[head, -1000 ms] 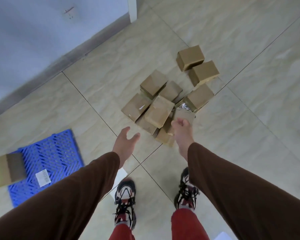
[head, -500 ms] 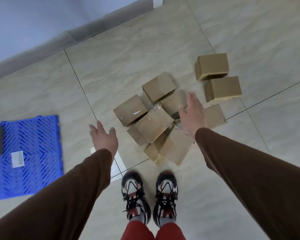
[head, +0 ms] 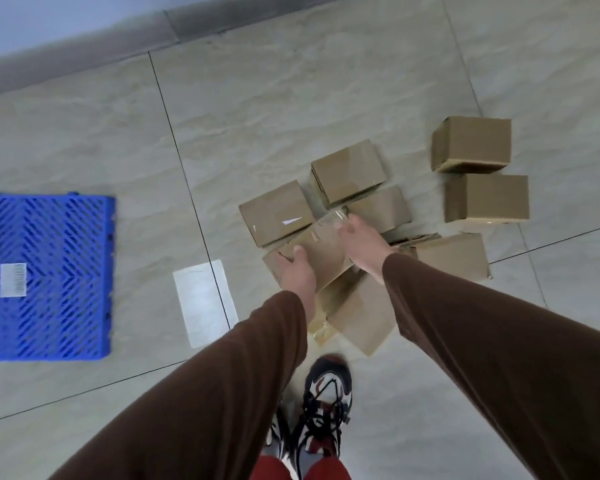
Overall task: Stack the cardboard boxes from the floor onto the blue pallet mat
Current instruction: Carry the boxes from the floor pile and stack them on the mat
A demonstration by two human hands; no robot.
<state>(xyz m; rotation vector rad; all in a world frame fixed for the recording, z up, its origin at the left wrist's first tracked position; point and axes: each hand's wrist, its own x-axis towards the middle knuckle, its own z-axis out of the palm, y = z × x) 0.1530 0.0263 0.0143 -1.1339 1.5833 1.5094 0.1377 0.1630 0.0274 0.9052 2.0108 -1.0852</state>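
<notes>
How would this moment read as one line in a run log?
phase: grasping | left hand: holds top box | right hand: holds same box | blue pallet mat: left

Tiled floor (head: 291, 98) bears cardboard boxes (head: 471, 143), blue pallet mat (head: 49, 271), white sheet (head: 205, 303).

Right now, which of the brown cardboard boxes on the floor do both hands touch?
The tilted brown cardboard box on top of the pile's middle: the left hand and the right hand touch its opposite ends. No hand touches the others.

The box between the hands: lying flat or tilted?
Tilted. The box rests askew atop other boxes, left hand and right hand gripping opposite ends.
</notes>
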